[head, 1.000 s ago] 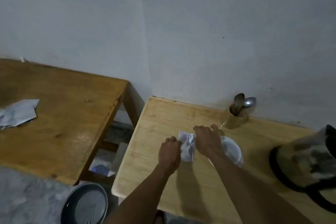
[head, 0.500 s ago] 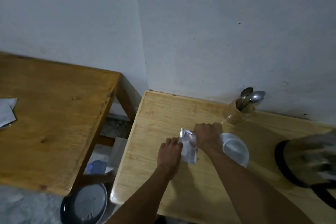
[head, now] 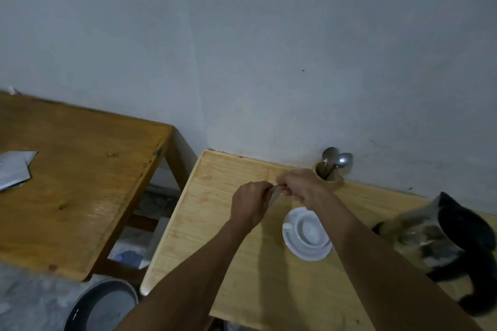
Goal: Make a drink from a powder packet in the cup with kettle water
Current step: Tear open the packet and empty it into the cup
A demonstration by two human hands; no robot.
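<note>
1. We hold our left hand [head: 251,203] and our right hand [head: 301,187] close together above the pale wooden table [head: 215,223], knuckles nearly touching.
2. Both hands pinch the small silvery powder packet [head: 275,193] between them; only a thin strip of it shows, so we cannot tell whether it is torn open.
3. The white ceramic cup [head: 309,230] stands empty on its white saucer [head: 301,252], on the table just below our right wrist.
4. The glass kettle with black handle and base [head: 441,239] stands near the cup at the table's right side, blurred.
5. A round wooden holder [head: 329,174] with two metal spoons [head: 337,160] stands against the wall, just behind our right hand.
6. On the darker wooden table [head: 80,183] to the left lie grey foil sheets [head: 14,169].
</note>
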